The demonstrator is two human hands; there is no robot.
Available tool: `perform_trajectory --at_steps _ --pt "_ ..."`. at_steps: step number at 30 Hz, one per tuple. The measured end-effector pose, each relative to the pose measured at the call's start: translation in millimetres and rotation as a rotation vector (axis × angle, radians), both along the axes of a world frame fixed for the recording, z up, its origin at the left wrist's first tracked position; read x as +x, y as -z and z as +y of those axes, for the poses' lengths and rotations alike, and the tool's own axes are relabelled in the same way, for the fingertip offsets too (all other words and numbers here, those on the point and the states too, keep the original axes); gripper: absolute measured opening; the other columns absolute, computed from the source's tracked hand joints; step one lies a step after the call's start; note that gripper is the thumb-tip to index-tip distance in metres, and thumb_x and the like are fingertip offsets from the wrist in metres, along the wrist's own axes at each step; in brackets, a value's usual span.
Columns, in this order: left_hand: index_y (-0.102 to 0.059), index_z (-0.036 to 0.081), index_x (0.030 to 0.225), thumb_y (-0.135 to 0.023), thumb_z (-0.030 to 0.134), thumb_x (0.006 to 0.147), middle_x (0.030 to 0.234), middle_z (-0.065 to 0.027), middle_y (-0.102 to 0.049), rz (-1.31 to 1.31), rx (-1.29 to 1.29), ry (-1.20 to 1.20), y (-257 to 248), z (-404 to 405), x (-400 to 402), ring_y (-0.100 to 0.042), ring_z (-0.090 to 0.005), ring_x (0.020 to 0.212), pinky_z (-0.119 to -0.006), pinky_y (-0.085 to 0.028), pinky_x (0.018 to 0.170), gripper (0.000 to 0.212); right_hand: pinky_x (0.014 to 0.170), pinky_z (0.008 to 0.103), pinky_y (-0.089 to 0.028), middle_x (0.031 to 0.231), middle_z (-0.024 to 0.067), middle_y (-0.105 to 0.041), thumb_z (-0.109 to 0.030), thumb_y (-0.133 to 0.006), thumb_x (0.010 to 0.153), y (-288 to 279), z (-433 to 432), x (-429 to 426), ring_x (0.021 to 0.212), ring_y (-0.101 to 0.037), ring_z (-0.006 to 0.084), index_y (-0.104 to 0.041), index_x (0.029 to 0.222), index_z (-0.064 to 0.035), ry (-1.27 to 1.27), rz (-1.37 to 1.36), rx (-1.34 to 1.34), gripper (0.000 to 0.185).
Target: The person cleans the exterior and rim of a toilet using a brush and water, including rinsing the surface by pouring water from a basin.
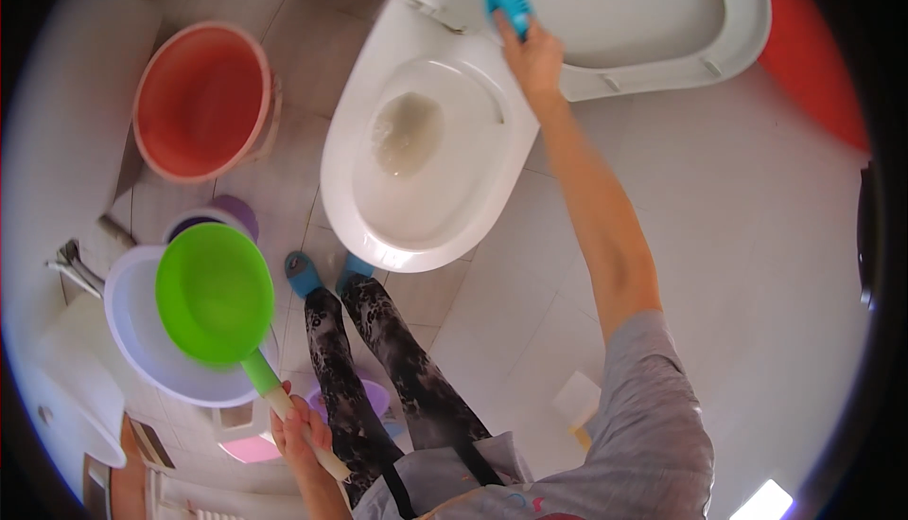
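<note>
My right hand (535, 59) grips a blue scrubbing brush (508, 5) near the hinge end of the raised toilet seat and lid (638, 9). Below it the white toilet bowl (433, 208) stands open, with murky water inside. At the lower left, my left hand (301, 428) is closed around the pale handle of a green plastic dipper (215, 293). The dipper hangs over a pale lavender basin (142, 350); whether it holds water I cannot tell.
A red plastic tub (202, 101) stands on the tiled floor at the upper left. Behind the dipper is a purple and white bucket (237, 213). A metal tap (74, 268) juts out beside the basin. A small purple basin (372, 396) lies behind my legs. Something red edges the upper right.
</note>
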State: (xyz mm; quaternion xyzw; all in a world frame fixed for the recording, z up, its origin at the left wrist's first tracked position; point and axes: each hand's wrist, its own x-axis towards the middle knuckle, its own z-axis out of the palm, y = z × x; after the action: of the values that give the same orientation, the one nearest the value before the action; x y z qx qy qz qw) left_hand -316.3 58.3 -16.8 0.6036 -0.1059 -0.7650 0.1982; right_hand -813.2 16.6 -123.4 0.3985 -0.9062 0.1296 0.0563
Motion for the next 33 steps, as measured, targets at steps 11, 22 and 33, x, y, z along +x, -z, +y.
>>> perform_trajectory --at_steps 11,22,33 --pt "-0.032 -0.001 0.113 -0.044 0.016 0.082 0.066 -0.0009 -0.037 -0.012 0.061 -0.139 13 -5 14 -0.031 -0.0059 0.038 -0.018 -0.026 0.028 0.037 0.050 0.0417 -0.041 0.059 0.0174 -0.053 -0.041 -0.051 0.073 17 -8 19 0.055 -0.051 0.0353 -0.054 0.067 -0.0021 -0.244 -0.065 0.299 0.040" --pt "-0.030 -0.001 0.115 -0.047 0.017 0.080 0.066 -0.0014 -0.034 -0.077 0.058 -0.103 23 5 19 -0.030 -0.0062 0.036 -0.018 -0.026 0.028 0.043 0.047 0.0306 -0.038 0.047 0.0121 -0.047 -0.053 -0.049 0.072 76 4 49 0.046 -0.048 0.0203 -0.052 0.059 0.0017 -0.291 -0.381 0.197 0.056" --pt "-0.031 0.000 0.113 -0.046 0.016 0.080 0.067 -0.0017 -0.035 -0.069 0.014 0.043 14 19 7 -0.032 -0.0062 0.038 -0.018 -0.027 0.031 0.040 0.064 0.0429 -0.041 0.070 0.0266 -0.054 -0.052 -0.040 0.074 107 -50 78 0.072 -0.053 0.0398 -0.055 0.073 0.0079 -0.031 -0.431 -0.020 0.062"
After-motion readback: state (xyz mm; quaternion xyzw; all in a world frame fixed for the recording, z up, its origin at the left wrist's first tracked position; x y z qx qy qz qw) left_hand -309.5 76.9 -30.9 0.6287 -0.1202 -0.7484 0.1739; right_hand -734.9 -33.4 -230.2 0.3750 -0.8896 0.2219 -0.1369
